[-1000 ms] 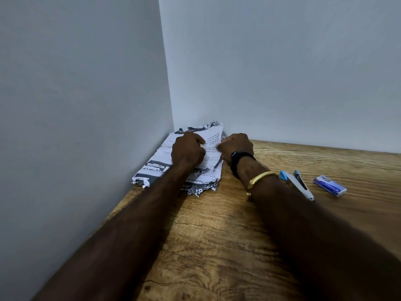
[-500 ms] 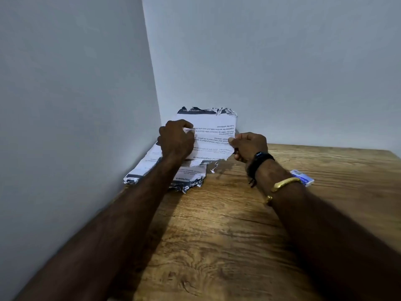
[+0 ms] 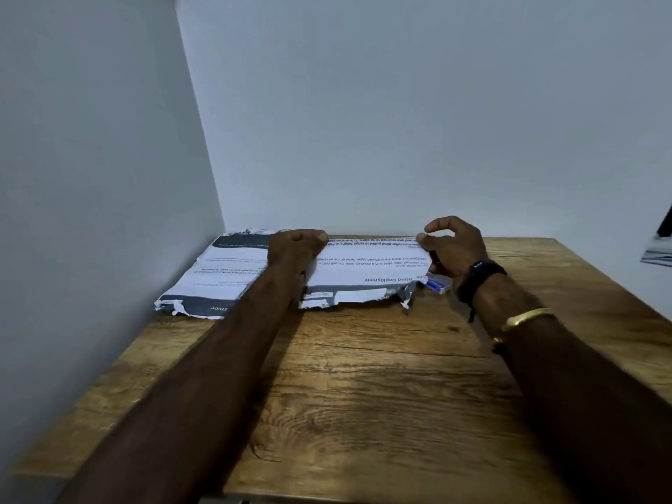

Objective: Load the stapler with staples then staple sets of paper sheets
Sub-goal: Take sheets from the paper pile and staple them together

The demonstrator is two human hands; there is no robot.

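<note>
Now noted: sheet (image 3: 363,265) shifted right off paper pile (image 3: 225,274), left hand (image 3: 296,249) and right hand (image 3: 451,249) clamped on its side edges; staple box (image 3: 438,284) beside pile's right corner; stapler unseen; stapling pending.

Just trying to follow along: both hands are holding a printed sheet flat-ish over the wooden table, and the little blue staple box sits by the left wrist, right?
Not quite. The head view shows the blue staple box by the right hand, just under the sheet's corner. The left hand grips the sheet too, over the wooden table.
</note>
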